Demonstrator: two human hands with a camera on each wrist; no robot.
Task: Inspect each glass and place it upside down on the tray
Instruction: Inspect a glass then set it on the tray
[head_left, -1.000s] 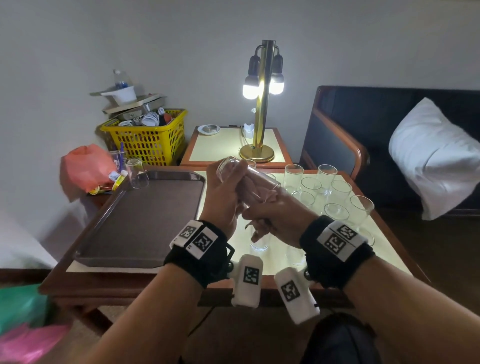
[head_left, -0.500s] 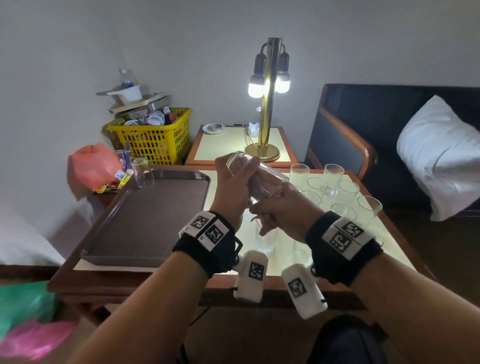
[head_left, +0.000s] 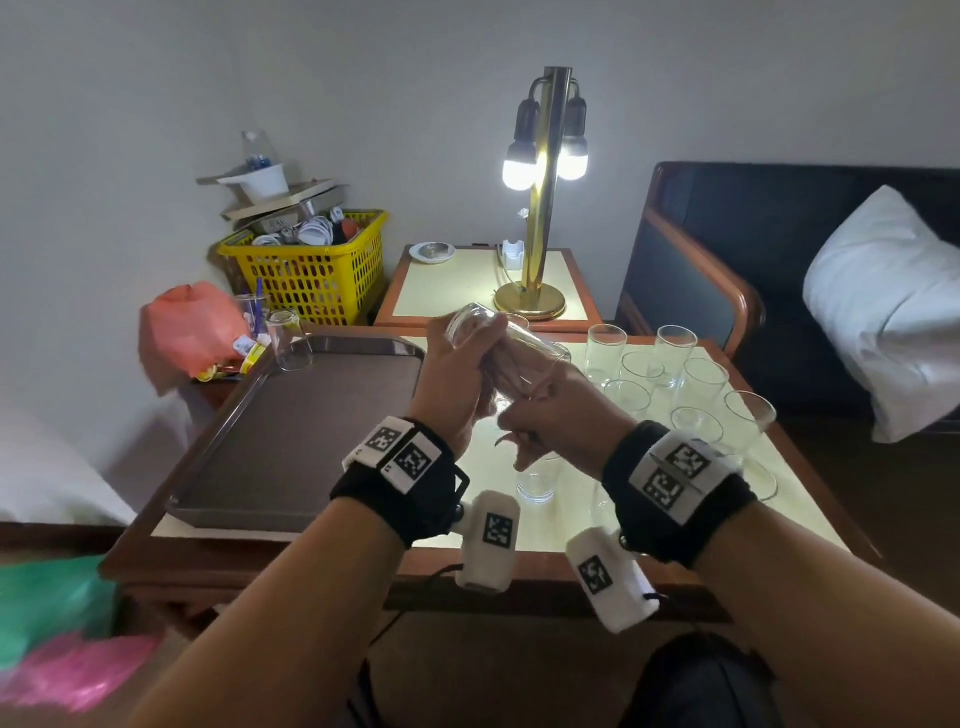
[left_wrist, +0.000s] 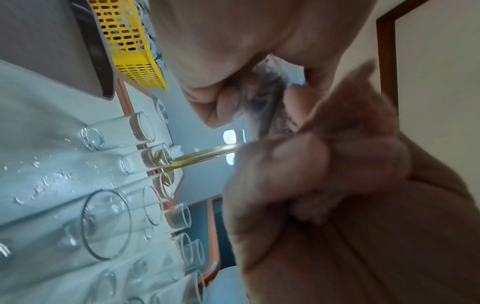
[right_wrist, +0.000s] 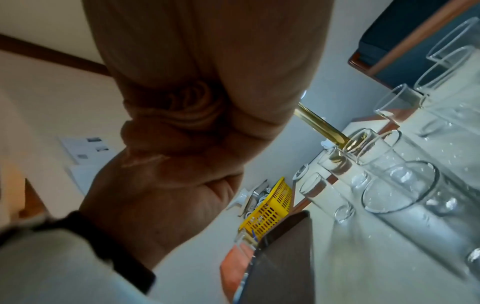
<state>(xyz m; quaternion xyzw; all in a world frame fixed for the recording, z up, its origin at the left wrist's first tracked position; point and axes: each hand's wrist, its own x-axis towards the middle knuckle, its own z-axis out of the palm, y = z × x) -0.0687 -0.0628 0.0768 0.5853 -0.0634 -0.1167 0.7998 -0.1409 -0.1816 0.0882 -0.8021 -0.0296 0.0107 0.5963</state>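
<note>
A clear tall glass (head_left: 511, 345) lies tilted in the air above the table, its base up and to the left. My left hand (head_left: 457, 374) grips it near the base. My right hand (head_left: 556, 415) holds its lower rim end with curled fingers. In the left wrist view the glass (left_wrist: 267, 98) shows blurred between both hands. The brown tray (head_left: 291, 431) lies to the left of my hands, and one glass (head_left: 288, 345) stands at its far left corner. Several upright glasses (head_left: 696, 379) crowd the table's right half, and another glass (head_left: 537, 480) stands just under my hands.
A lit brass lamp (head_left: 540, 208) stands on a side table behind. A yellow basket (head_left: 311, 270) and a red bag (head_left: 192, 327) sit beyond the tray. A dark sofa with a white pillow (head_left: 883, 312) is on the right. Water drops dot the tabletop (left_wrist: 52, 181).
Both hands have kept hold of the tilted glass, which has shifted only slightly. The head view has moved a little to the left and down.
</note>
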